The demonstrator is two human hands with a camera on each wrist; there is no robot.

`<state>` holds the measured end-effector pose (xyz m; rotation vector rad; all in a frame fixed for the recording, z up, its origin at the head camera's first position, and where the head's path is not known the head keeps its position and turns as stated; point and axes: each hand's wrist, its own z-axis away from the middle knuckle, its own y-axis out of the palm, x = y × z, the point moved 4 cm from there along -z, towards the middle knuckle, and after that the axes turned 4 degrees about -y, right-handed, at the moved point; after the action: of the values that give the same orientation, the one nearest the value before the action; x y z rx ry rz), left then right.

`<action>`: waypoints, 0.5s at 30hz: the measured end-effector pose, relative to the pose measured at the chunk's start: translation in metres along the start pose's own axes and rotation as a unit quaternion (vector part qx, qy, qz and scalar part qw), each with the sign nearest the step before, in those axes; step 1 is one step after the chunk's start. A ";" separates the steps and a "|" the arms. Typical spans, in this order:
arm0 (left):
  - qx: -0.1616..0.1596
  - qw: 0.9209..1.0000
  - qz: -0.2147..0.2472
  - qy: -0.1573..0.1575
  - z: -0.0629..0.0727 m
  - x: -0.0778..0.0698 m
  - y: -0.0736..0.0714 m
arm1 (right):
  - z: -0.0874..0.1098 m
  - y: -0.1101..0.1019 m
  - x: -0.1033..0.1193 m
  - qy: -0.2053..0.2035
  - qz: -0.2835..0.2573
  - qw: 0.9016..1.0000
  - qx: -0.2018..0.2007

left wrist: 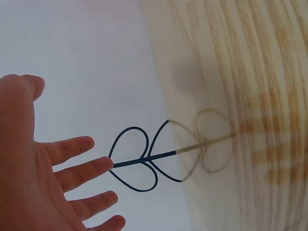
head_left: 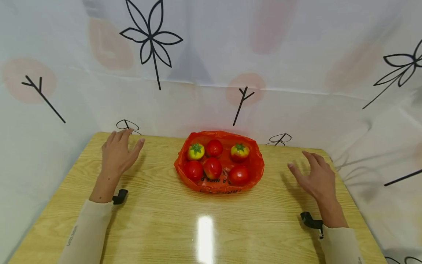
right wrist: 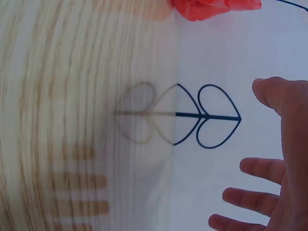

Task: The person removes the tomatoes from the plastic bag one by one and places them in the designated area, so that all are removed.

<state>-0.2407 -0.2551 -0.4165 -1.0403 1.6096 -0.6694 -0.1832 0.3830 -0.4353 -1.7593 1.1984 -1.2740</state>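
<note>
A red plastic bag [head_left: 219,187] with its mouth rolled open lies at the back middle of the table. Inside it are several tomatoes: plain red ones such as the front right tomato [head_left: 239,175], and two yellowish ones with green tops, the left one [head_left: 196,151] and the right one [head_left: 239,152]. To the left of the bag my left hand [head_left: 118,152] hovers with spread fingers, holding nothing. My right hand [head_left: 317,179] is likewise raised and bare on the bag's right, apart from it. A corner of the red bag [right wrist: 211,7] shows in the right wrist view.
The wooden table [head_left: 158,220] reflects a bright light near its front. Behind it and at both sides hangs a white cloth [head_left: 211,66] with black flower drawings, meeting the table's back edge. A black wrist strap piece [head_left: 311,221] sticks out from the right wrist.
</note>
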 end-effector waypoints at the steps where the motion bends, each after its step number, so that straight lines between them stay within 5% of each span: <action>1: -0.002 1.000 0.003 0.002 0.000 -0.001 0.000 | 0.000 0.000 0.001 -0.002 -0.001 1.000 -0.004; 15: -0.005 0.999 0.036 0.010 0.001 -0.010 0.003 | -0.003 -0.004 0.031 -0.039 -0.044 0.998 -0.022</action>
<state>-0.2400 -0.2444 -0.4147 -0.9806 1.6612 -0.6273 -0.1815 0.3562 -0.4196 -1.8939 1.1233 -1.2249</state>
